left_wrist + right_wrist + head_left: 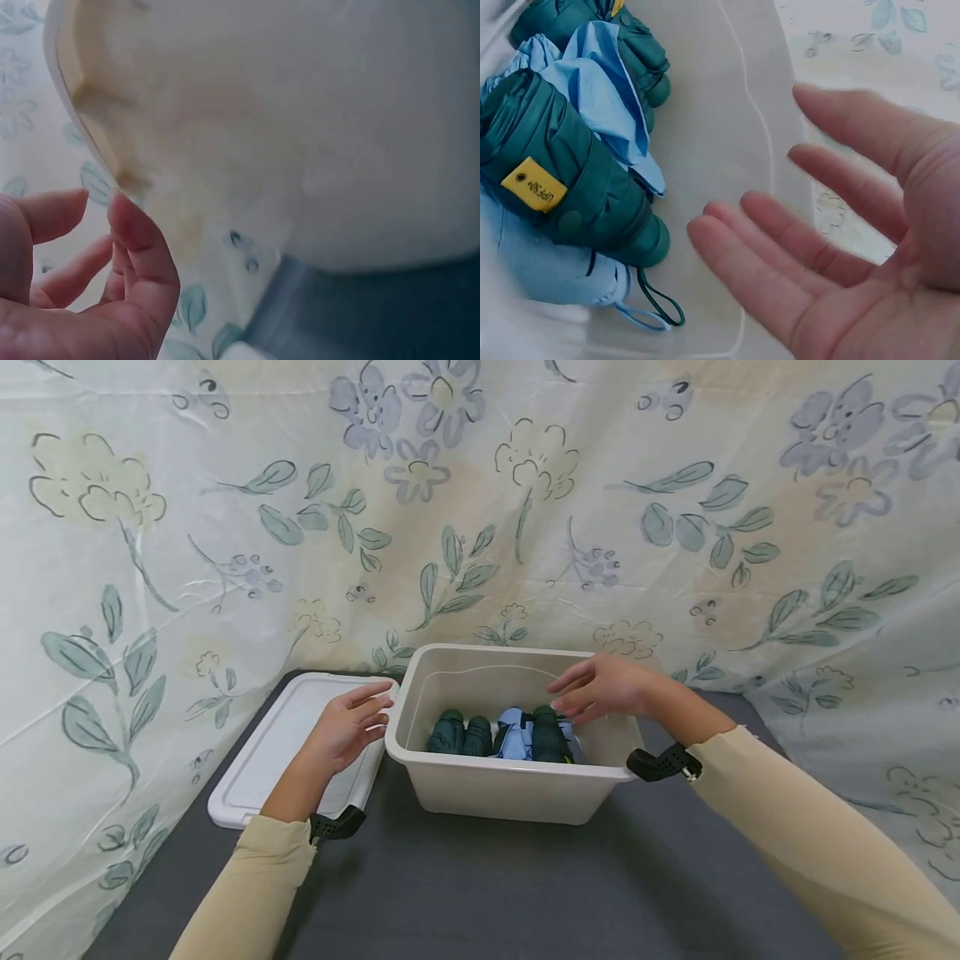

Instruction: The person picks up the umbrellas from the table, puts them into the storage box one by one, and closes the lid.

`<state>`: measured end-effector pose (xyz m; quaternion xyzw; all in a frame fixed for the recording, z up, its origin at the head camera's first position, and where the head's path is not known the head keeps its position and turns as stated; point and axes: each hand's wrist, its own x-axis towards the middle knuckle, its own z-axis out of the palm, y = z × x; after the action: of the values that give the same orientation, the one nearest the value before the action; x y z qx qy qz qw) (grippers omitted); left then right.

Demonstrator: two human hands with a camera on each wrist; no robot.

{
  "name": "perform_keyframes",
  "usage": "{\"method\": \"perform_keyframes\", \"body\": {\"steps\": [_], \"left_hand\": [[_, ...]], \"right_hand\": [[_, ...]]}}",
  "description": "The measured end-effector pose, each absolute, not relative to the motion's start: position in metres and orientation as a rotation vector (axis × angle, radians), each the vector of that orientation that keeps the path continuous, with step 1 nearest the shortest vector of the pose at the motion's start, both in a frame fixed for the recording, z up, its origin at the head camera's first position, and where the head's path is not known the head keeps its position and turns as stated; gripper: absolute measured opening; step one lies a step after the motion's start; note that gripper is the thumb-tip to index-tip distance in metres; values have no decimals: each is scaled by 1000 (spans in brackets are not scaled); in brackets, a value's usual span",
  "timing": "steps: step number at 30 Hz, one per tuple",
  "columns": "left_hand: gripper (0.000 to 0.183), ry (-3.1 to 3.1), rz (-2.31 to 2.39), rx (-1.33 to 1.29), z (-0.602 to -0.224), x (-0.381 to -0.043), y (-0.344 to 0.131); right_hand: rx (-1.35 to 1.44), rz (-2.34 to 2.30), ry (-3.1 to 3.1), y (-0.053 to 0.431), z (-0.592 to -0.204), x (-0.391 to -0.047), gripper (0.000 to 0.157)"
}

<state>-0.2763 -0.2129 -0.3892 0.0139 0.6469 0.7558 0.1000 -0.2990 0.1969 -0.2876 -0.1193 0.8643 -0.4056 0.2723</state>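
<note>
An off-white plastic bin holds several folded umbrellas. A dark green folded umbrella with a yellow tag lies beside a light blue folded umbrella with a wrist loop. Loose light blue fabric lies between it and more dark green umbrellas on the bin's left side. My right hand hovers over the bin's right part, fingers spread, holding nothing. Just outside the left rim is my left hand, fingers loosely bent and nothing in them; whether its fingertips touch the rim I cannot tell.
A white lid lies flat to the left of the bin, partly behind my left hand. Dark grey cloth covers the table. A flower-printed curtain hangs right behind the bin and along both sides.
</note>
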Motion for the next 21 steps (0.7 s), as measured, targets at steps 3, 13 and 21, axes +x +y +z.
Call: {"method": "perform_keyframes", "body": {"steps": [3,13,21], "left_hand": [[52,2021,2187,1,-397,-275,-219],[47,2504,1837,-11,-414,-267,-233],[43,2788,1592,54,-425,-261,-249]], "right_hand": [[-383,-1115,2382,206,-285,-291,46],[-479,-1256,2626,230,-293,-261,43],[-560,-1264,2880,239,-302,-242,35]]}}
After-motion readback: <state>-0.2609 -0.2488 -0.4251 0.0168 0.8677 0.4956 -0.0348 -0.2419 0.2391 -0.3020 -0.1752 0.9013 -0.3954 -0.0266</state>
